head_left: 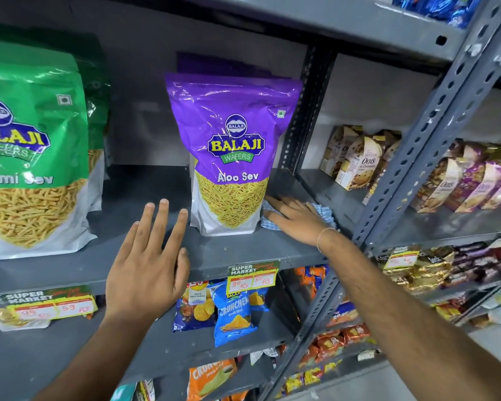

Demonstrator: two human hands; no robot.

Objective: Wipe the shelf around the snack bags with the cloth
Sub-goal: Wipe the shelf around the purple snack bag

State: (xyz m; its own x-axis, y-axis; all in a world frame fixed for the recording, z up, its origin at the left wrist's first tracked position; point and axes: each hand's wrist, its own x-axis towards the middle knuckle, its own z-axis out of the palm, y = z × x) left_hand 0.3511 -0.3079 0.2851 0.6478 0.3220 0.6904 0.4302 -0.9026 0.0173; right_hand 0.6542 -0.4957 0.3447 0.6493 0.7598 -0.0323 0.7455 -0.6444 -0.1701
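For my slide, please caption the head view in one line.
Right hand presses a checked cloth on the grey shelf beside the purple Aloo Sev bag; the left hand hovers open.

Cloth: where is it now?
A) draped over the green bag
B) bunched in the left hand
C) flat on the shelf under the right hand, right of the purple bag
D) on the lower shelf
C: the blue checked cloth peeks out from under the right hand, fingers straight, on the shelf beside the purple bag; the left hand is open and empty.

Bare forearms [104, 351]; thin bracelet [322, 234] on right wrist
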